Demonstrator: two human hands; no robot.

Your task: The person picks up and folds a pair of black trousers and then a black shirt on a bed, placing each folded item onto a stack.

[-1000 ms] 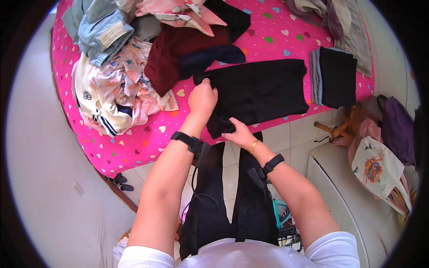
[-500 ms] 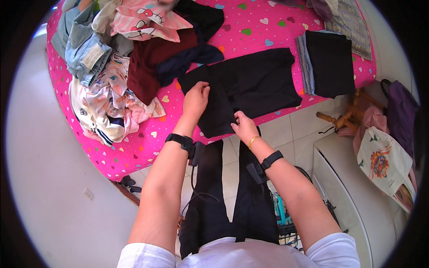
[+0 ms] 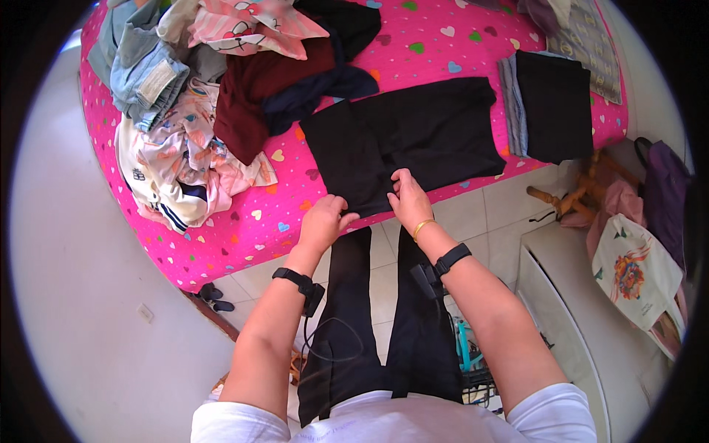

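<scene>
A pair of black trousers, partly folded, lies flat along the near edge of a pink bedspread with coloured hearts. My left hand is at the near left corner of the trousers, thumb and curled fingers closed on the cloth. To its right, my right hand has its bent fingers closed at the near edge. On the right lies a folded stack with black cloth on top and grey and blue layers at its side.
Rumpled clothes are heaped at the left, among them light-blue jeans, a maroon garment and a pink cat-print piece. Off the bed's right corner are a wooden stand and a white printed bag. Dark shoes sit below left.
My left hand has come off the upper left of the trousers and moved down to their near corner. My right hand has shifted only slightly.
</scene>
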